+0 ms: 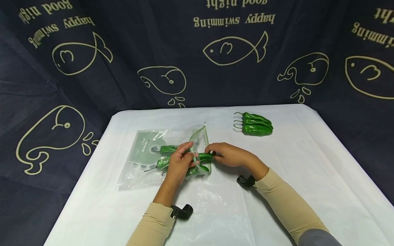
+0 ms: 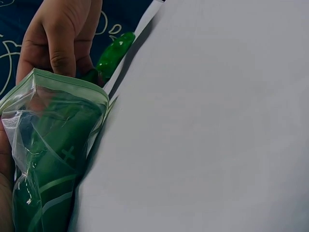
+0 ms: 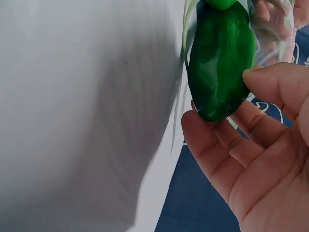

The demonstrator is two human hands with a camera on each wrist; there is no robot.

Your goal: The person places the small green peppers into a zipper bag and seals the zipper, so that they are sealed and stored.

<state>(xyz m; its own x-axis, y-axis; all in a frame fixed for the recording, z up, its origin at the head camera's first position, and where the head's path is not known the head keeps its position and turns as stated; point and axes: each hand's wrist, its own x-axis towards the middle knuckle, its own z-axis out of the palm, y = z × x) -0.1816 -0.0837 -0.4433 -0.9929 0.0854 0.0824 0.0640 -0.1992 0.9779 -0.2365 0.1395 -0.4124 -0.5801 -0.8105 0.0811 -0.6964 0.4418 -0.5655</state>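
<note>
A clear zip bag with a green cartoon print lies on the table, its mouth toward the right. My left hand pinches the bag's rim beside the mouth, which gapes. Inside the bag are green peppers, seen through the plastic with their stems to the left. At the mouth, my right hand grips a green pepper by its tip end, thumb on one side and fingers on the other. The stem end of this pepper is within the bag.
Three green peppers lie side by side at the back right of the white table. A dark curtain with fish drawings hangs behind. A black wrist camera is worn on the left wrist, another black camera on the right.
</note>
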